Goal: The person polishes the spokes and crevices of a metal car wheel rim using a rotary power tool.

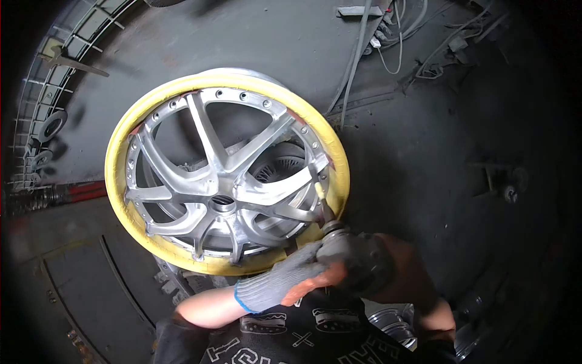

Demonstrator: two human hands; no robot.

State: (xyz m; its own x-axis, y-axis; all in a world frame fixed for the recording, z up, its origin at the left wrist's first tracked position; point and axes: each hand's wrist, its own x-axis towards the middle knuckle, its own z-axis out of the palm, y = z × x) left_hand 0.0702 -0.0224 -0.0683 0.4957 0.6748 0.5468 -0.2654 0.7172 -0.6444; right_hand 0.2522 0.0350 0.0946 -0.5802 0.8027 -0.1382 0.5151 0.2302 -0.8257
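A large silver spoked wheel rim [209,136] stands before me, its outer lip wrapped in yellow tape [121,224]. My left hand [291,273], in a grey glove with an orange palm, is closed round the front of a dark power tool [354,261]. My right hand [403,267], in an orange glove, grips the tool's body from the other side; its fingers are mostly in shadow. The tool's narrow tip [320,191] reaches over the taped lip at the rim's right side, by the end of a spoke. Whether it touches the metal is unclear.
A wire rack [51,91] with round discs [53,126] lines the left wall. Cables [357,60] hang at the top, beside a power strip [385,27]. A red bar [86,192] is at the left. Other metal rims [391,324] lie at the lower right.
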